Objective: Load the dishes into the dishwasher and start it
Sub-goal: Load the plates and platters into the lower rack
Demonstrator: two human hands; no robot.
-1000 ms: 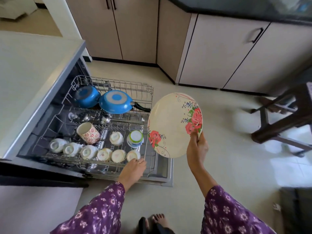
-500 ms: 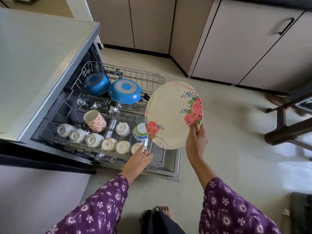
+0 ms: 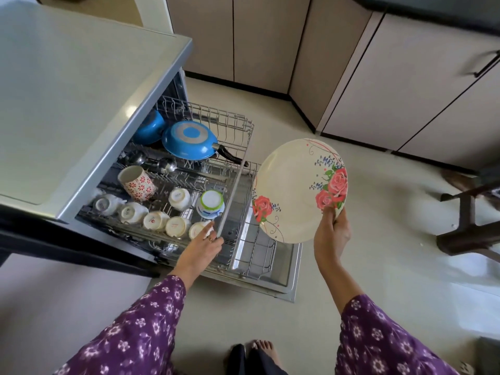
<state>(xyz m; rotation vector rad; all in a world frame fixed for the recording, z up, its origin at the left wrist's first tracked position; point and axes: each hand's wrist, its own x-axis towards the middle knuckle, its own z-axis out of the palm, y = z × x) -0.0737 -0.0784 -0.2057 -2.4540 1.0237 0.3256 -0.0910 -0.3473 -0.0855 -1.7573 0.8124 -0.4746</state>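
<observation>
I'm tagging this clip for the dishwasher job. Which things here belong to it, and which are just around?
Job: floral plate in the right hand; upper rack touched by the left hand; cups; blue pan; lower rack.
Lying about: cabinets; wooden stool.

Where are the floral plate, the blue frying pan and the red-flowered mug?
floral plate (image 3: 293, 190), head view: bare cream middle of its face.
blue frying pan (image 3: 192, 132), head view: centre of its upturned base.
red-flowered mug (image 3: 139, 185), head view: patterned side wall.
</observation>
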